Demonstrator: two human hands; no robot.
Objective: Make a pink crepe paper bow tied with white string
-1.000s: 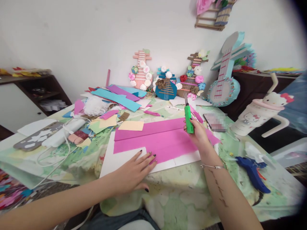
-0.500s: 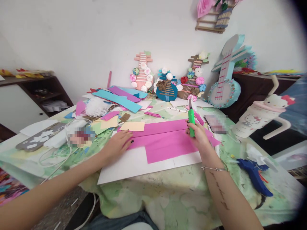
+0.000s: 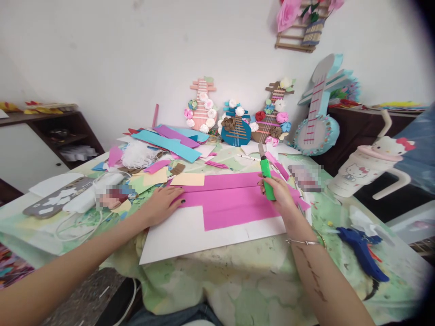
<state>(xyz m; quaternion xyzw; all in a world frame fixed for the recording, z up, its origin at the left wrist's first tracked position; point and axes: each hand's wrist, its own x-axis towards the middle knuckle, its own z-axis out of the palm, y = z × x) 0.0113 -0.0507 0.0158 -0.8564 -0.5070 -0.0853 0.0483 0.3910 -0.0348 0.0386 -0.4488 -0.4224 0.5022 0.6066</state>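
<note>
I see the pink paper (image 3: pixel 238 210) lying on a white board (image 3: pixel 176 237) on the counter (image 3: pixel 335 260), partly hidden from me by both hands. My right hand (image 3: pixel 277 192) grips a green cutter (image 3: pixel 268 181), blade pointing up and away, some fingers hidden behind the handle. My left hand (image 3: pixel 165 203) lies open, palm down, at the paper's left end. Pixelation obscures the flat object (image 3: pixel 304 178) beyond my right wrist.
</note>
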